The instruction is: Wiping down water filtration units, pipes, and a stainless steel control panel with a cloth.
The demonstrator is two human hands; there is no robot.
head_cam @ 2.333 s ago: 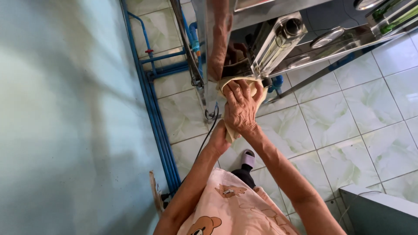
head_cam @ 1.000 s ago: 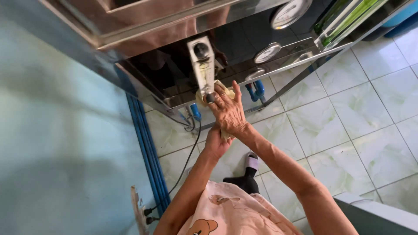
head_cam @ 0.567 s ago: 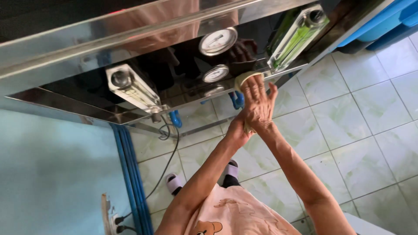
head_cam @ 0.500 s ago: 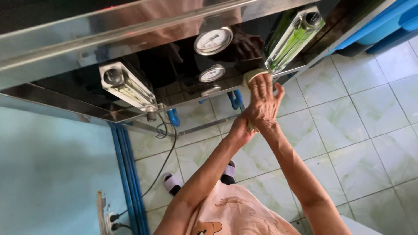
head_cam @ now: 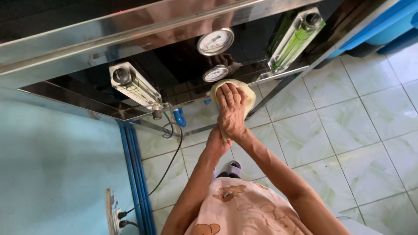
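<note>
- Against the lower edge of a shiny steel panel, the right hand lies flat, fingers spread and pressed on a pale yellow cloth.
- The cloth sits just below the smaller round gauge, with a larger gauge above it.
- The left hand is tucked under the right wrist; whether it grips the cloth's hanging end I cannot tell.
- Two clear tube meters flank the gauges, one at left, one greenish at right.
- Blue pipes and a black cable run along the turquoise wall.
</note>
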